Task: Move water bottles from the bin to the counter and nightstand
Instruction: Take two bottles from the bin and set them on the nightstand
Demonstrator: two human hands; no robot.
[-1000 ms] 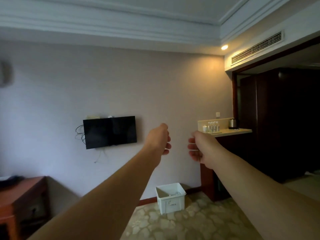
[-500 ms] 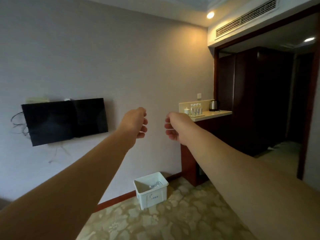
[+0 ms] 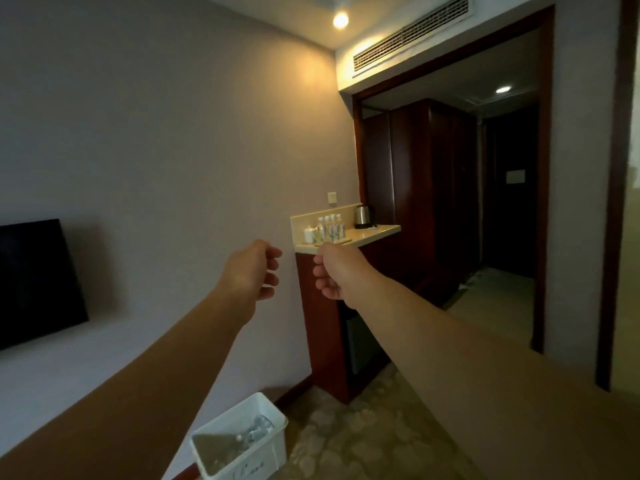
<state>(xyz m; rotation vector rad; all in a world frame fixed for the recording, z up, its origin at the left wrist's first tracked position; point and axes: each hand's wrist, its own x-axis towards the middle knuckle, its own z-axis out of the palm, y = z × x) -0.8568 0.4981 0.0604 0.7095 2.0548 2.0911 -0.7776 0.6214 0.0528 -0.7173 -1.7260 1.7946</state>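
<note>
A white plastic bin (image 3: pixel 273 445) stands on the carpet by the wall at the bottom, with clear water bottles (image 3: pixel 258 430) lying in it. Several water bottles (image 3: pixel 331 227) stand upright on the cream counter (image 3: pixel 374 233) ahead. Both my arms reach forward at chest height. My left hand (image 3: pixel 252 271) and my right hand (image 3: pixel 334 271) are loosely curled and hold nothing. They hover in the air, far above the bin and short of the counter.
A steel kettle (image 3: pixel 364 216) and a white cup (image 3: pixel 309 234) stand on the counter, which tops a dark red cabinet (image 3: pixel 322 323). A black TV (image 3: pixel 38 282) hangs on the left wall. A dark wardrobe (image 3: pixel 433 188) and a hallway doorway (image 3: pixel 502 237) lie to the right.
The view has swung right and moved closer to the counter; the bin has slid to the lower left. Both hands stay curled and empty in front of me.
</note>
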